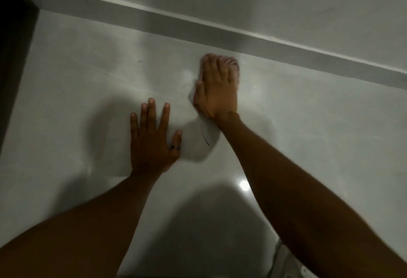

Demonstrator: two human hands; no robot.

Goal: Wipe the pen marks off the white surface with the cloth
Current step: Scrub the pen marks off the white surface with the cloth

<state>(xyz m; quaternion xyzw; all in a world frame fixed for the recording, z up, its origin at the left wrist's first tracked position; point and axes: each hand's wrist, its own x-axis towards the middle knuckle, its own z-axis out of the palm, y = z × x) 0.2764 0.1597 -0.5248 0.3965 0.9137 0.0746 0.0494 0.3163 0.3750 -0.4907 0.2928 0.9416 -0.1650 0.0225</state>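
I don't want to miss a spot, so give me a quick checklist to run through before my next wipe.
1. Cloth under the right hand: ok, a pale cloth shows at the fingertips, though blurred.
2. Left hand braced flat on the white surface: ok, fingers spread.
3. Curved pen mark between the hands gone: not ok, it is there.
4. Small mark far left gone: not ok.
5. Faint marks beside the right hand gone: not ok.
6. Area under the right hand clean: cannot tell, hidden.
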